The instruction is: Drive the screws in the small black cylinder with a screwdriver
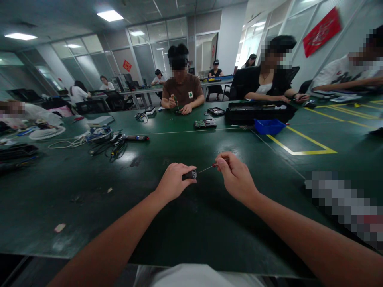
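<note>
A broad dark green desk (185, 223) with yellow tape lines (311, 145) fills an open office room. Glass partition walls (149, 48) run along the back, and a red banner (321, 32) hangs on the right-hand wall. Rectangular ceiling lights (110, 15) glow overhead, and black office chairs (116, 101) stand at farther desks.

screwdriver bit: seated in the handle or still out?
Out, as far as it shows. The right hand holds the thin bit pointing at the handle in the left hand, tip just short of its end.
</note>
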Demonstrator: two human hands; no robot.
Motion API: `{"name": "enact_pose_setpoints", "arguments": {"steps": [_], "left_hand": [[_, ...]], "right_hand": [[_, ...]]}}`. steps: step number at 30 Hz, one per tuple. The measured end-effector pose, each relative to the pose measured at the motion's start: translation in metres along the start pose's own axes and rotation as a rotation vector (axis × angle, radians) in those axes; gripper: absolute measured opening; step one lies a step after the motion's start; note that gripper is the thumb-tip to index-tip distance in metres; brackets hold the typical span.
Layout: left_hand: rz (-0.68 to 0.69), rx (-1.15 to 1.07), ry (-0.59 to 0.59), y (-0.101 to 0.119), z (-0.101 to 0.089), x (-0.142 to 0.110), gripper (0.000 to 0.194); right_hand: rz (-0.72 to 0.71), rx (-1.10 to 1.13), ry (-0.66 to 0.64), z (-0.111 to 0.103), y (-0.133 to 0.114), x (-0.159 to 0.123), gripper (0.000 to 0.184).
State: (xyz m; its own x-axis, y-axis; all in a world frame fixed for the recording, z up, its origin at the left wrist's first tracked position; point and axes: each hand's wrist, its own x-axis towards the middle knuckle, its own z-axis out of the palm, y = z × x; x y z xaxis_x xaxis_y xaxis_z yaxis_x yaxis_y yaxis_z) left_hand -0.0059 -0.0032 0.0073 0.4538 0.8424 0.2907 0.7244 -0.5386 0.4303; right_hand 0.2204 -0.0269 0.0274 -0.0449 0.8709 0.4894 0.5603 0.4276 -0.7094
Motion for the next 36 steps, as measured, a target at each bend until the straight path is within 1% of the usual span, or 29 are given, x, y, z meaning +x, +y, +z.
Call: {"name": "enact_pose_setpoints", "arguments": {"steps": [3, 8, 14, 20, 24, 36], "left_hand": [[-0.006, -0.006, -0.006, 0.0009, 0.0000, 0.0002, 0.043], [-0.025, -0.012, -0.019, 0.0048, -0.0025, 0.0001, 0.044], [-0.029, -0.012, -0.025, 0.0040, -0.0029, -0.0007, 0.044], [-0.027, -0.004, -0.034, 0.0020, -0.0009, 0.0002, 0.044], [-0.017, -0.007, -0.031, 0.0033, -0.0004, 0.0011, 0.044], [-0.067, -0.091, -0.054, -0.0006, 0.0003, -0.0005, 0.043]], "right_hand": [[0.007, 0.019, 0.003, -0.0004, 0.0005, -0.0007, 0.025], [-0.033, 0.051, -0.035, 0.0006, -0.0002, -0.0020, 0.025], [-0.062, -0.023, -0.052, -0.0015, -0.0059, -0.0006, 0.020], [-0.090, -0.023, 0.006, -0.0012, -0.0049, -0.0012, 0.021], [-0.110, -0.002, -0.018, 0.0005, -0.0028, -0.0016, 0.021], [-0.067, -0.100, -0.026, 0.0002, -0.0021, 0.0014, 0.021]]}}
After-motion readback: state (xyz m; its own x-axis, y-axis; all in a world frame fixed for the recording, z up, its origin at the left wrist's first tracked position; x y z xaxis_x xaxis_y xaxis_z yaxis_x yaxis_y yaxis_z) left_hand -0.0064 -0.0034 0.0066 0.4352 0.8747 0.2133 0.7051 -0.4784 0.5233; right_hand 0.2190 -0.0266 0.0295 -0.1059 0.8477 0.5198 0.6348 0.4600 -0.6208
